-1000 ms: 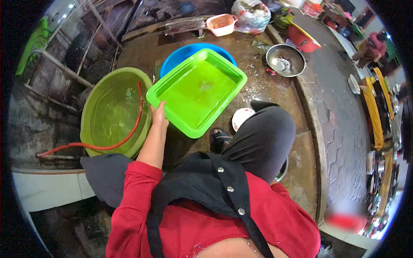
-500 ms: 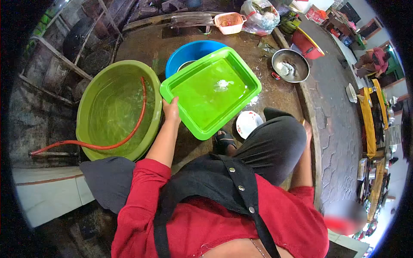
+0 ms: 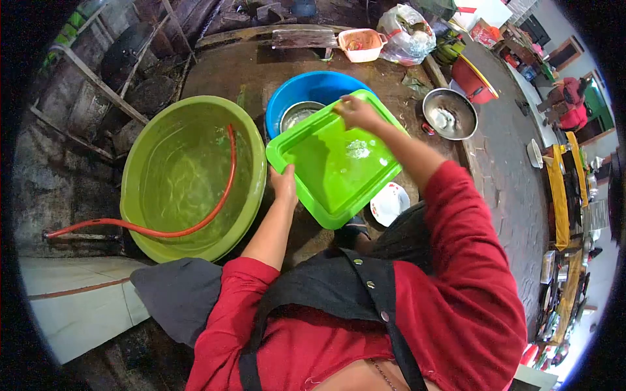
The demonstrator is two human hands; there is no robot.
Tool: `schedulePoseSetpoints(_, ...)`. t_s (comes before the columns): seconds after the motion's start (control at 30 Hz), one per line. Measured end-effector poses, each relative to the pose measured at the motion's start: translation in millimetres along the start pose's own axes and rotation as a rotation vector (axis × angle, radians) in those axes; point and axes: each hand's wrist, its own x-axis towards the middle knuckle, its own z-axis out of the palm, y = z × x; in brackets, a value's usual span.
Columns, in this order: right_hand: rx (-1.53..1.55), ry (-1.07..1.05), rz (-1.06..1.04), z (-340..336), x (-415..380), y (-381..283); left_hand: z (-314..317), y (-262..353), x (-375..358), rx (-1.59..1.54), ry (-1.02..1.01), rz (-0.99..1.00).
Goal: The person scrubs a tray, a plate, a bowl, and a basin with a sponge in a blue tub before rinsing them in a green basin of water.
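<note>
My left hand (image 3: 283, 184) grips the lower left rim of a bright green rectangular tray (image 3: 321, 171), which is held tilted above the floor. Across the tray reaches my right hand (image 3: 357, 113), its fingers closed at the far rim; a small yellowish bit shows at the fingertips, too hidden to name. Wet, whitish patches shine on the tray's bottom. Behind the tray stands a blue basin (image 3: 295, 88) with a metal bowl (image 3: 300, 114) in it. Close to my left forearm is a large olive-green tub (image 3: 134, 166) of water, with an orange hose (image 3: 229, 176) running into it.
A white plate with red marks (image 3: 390, 203) lies on the floor by my foot. To the right sits a metal pan (image 3: 450, 113) with something white in it. Farther back are a pink basket (image 3: 362, 45), a plastic bag (image 3: 407, 38) and a red basin (image 3: 473, 81). A person (image 3: 572, 104) is at the far right.
My right hand has come from beside my right knee to the tray's far rim. The tray is tilted more, and the metal bowl behind it shows more. The view has shifted a little.
</note>
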Motion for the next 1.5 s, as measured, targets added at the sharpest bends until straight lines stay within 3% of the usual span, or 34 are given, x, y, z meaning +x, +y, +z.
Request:
schedulePoseSetpoints(0.03,-0.165,0.139,-0.251,41.2,39.9,36.7,4.8,8.3,-6.7,0.058,0.041,-0.011)
schedulePoseSetpoints(0.07,-0.067,0.161,-0.376,73.9,38.7,34.4,5.7,9.0,-7.7,0.059,0.044,-0.005)
schedulePoseSetpoints(0.1,-0.194,0.244,-0.56,100.4,28.0,29.9,6.7,8.8,-8.0,0.038,0.077,-0.03)
schedulePoseSetpoints(0.17,-0.408,0.299,-0.67,149.2,9.2,22.2,5.8,9.6,-6.8,-0.001,0.091,-0.051)
schedulePoseSetpoints(0.2,-0.368,0.282,-0.834,162.0,1.5,20.7,3.2,10.3,-7.8,0.004,0.095,-0.054)
schedulePoseSetpoints(0.3,-0.403,0.236,-0.814,169.3,11.0,39.1,-7.4,9.2,-6.9,0.038,0.12,-0.128)
schedulePoseSetpoints(0.37,-0.461,0.187,-0.523,154.4,50.0,77.8,-11.4,15.6,-9.6,0.028,0.116,-0.131)
schedulePoseSetpoints(0.4,-0.331,0.364,-0.466,149.0,71.1,103.9,-9.8,25.0,-15.4,0.01,0.103,-0.132)
schedulePoseSetpoints(0.43,-0.015,0.273,-0.116,121.2,78.5,104.7,-5.6,36.5,-22.3,0.025,0.119,-0.201)
schedulePoseSetpoints(0.47,-0.111,0.387,-0.071,100.9,89.5,115.5,-8.9,33.2,-21.1,0.028,0.121,-0.201)
schedulePoseSetpoints(0.5,-0.564,0.498,-0.222,84.1,84.7,120.0,-13.7,28.6,-17.0,0.003,0.053,-0.174)
schedulePoseSetpoints(0.53,-0.672,0.514,-0.286,73.9,82.6,118.0,-19.3,25.4,-15.0,-0.02,-0.012,-0.152)
schedulePoseSetpoints(0.63,-0.719,0.483,-0.415,88.8,84.3,116.3,-26.6,23.9,-9.9,-0.003,-0.038,-0.223)
schedulePoseSetpoints(0.73,-0.814,0.341,-0.591,161.3,78.9,104.9,-25.6,21.0,-6.4,0.04,-0.014,-0.246)
schedulePoseSetpoints(0.77,-0.627,0.225,-0.66,170.6,56.8,80.6,-24.8,19.8,-5.4,0.038,-0.018,-0.248)
schedulePoseSetpoints(0.83,-0.661,0.245,-0.95,193.2,35.7,50.0,-23.9,17.2,-3.4,0.122,0.065,-0.242)
schedulePoseSetpoints(0.87,-0.662,0.249,-0.945,193.1,32.2,41.9,-23.4,13.9,-1.7,0.124,0.06,-0.244)
schedulePoseSetpoints(0.93,-0.53,0.111,-0.725,189.4,19.8,23.3,-28.5,7.6,0.2,0.064,0.079,-0.225)
schedulePoseSetpoints(1.0,-0.54,0.189,-0.809,174.4,38.7,40.1,-32.5,6.5,4.0,0.069,0.055,-0.251)
schedulePoseSetpoints(1.07,-0.614,0.25,-0.637,151.9,58.3,62.5,-31.1,10.9,4.3,0.064,0.036,-0.275)
schedulePoseSetpoints(1.13,-0.199,0.216,-0.241,122.3,81.3,87.7,-22.1,22.9,-4.0,0.077,0.022,-0.229)
schedulePoseSetpoints(1.2,-0.591,0.343,-0.233,84.5,92.7,106.4,-23.5,21.6,-3.9,0.043,0.008,-0.236)
schedulePoseSetpoints(1.23,-0.592,0.342,-0.238,75.4,96.5,108.7,-24.8,20.4,-2.4,0.014,-0.008,-0.243)
schedulePoseSetpoints(1.3,-0.756,0.487,-0.461,68.1,96.2,112.4,-29.0,15.9,0.2,0.043,0.013,-0.253)
schedulePoseSetpoints(1.33,-0.757,0.486,-0.459,77.4,95.4,111.5,-30.2,14.0,1.5,0.073,0.028,-0.262)
schedulePoseSetpoints(1.4,-1.043,0.442,-0.443,119.5,92.8,99.4,-31.6,8.0,4.9,0.054,0.021,-0.238)
schedulePoseSetpoints(1.47,-1.071,0.768,-0.757,177.5,79.4,97.5,-31.5,8.3,3.6,0.032,0.015,-0.216)
schedulePoseSetpoints(1.5,-0.63,0.177,-0.443,190.9,67.4,65.5,-29.8,11.6,1.2,0.04,0.016,-0.233)
